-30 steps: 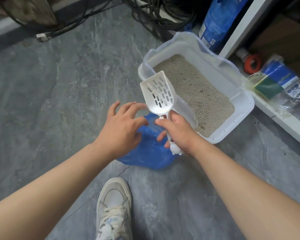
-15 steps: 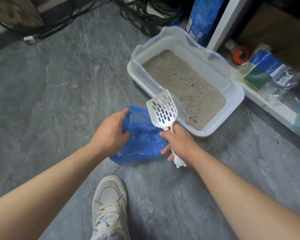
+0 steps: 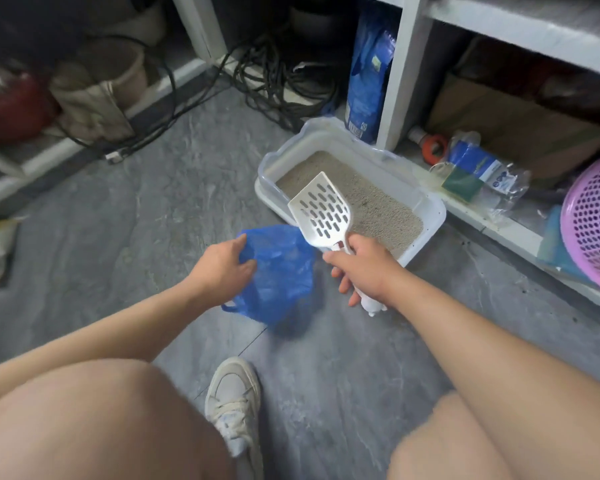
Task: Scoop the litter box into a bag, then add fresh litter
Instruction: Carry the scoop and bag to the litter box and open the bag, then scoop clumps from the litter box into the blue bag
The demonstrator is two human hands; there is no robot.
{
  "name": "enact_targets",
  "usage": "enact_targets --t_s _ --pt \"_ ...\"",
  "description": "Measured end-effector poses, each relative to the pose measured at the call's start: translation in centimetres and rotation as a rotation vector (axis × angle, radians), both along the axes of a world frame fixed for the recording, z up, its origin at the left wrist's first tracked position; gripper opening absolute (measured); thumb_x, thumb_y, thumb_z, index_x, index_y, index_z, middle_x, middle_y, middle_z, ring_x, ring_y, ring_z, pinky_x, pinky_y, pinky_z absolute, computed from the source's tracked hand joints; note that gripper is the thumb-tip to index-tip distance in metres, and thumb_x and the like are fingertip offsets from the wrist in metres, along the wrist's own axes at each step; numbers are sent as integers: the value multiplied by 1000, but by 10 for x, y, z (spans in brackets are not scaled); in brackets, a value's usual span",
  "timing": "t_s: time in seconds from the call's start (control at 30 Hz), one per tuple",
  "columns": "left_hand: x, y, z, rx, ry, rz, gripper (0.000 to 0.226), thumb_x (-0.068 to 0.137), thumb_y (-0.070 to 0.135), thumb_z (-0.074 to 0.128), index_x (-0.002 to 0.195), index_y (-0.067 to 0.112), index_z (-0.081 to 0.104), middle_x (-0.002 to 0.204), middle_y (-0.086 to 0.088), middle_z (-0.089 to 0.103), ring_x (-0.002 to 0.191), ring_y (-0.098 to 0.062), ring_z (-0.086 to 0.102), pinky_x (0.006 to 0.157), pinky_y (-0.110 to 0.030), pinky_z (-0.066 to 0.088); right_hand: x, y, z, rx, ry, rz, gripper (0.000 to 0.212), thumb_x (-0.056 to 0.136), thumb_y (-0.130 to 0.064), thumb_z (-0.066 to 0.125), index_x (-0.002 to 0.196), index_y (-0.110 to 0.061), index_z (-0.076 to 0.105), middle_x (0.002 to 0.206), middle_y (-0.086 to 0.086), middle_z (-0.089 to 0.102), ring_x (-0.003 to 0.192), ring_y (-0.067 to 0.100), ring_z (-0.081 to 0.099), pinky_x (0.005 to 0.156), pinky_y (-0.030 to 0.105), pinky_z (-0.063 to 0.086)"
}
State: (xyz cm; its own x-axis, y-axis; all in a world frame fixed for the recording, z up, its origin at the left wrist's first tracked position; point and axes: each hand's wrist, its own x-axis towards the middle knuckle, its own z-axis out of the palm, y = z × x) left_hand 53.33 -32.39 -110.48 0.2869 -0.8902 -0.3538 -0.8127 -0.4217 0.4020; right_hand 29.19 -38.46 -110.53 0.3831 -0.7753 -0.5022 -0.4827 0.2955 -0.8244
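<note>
The white litter box [image 3: 426,206] sat on the grey floor [image 3: 153,216] against a low shelf [image 3: 506,230], holding a bed of pale litter [image 3: 378,206], with the blue bag [image 3: 281,271] crumpled just beside its near corner. My left hand [image 3: 222,268] pinched the bag's edge, and my right hand [image 3: 368,265] had its fingers [image 3: 343,282] curled round the handle of the slotted white scoop [image 3: 321,209], its blade raised over the box. A blue litter sack [image 3: 369,74] stood behind the box, near some black cables [image 3: 278,77].

Pink basket [image 3: 593,223] on shelf; black cables [image 3: 278,81]; white shoe [image 3: 234,400].
</note>
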Motion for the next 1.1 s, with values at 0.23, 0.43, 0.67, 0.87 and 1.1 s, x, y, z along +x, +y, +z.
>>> enact_targets --t_s 0.23,0.43,0.67,0.87,1.1 --pt "17 -8 -8 -10 28 -45 51 93 7 55 143 14 54 81 -7 64 69 -25 55 58 -21 40 21 3 -30 10 292 309 20 95 -25 48 101 -8 57 96 21 67 62 36 68 54 40 55" --pt "21 -1 -72 -214 400 226 66 90 -2 55 145 34 52 82 8 68 60 0 56 60 -12 48 58 -4 -88 178 310 338 27 98 -31 43 115 -12 52 90 25 67 49 33 65 34 26 44" --pt "22 14 -109 -321 316 328 51 86 7 67 128 35 56 142 10 49 120 -13 59 97 -43 54 64 -17 -124 230 399 372 26 96 -32 43 109 -13 55 61 21 62 32 24 54 35 23 44" --pt "12 -24 -98 -227 44 222 61 82 37 79 130 28 41 125 16 47 103 -10 55 81 -35 46 63 -23 -117 242 420 395 23 96 -31 44 99 -11 54 61 22 63 35 26 56 40 26 48" --pt "24 -49 -104 -225 60 294 14 87 16 59 94 29 61 87 9 70 66 -23 66 65 -41 58 56 -26 -120 325 399 330 27 97 -33 43 115 -14 53 93 29 70 45 30 61 41 27 47"
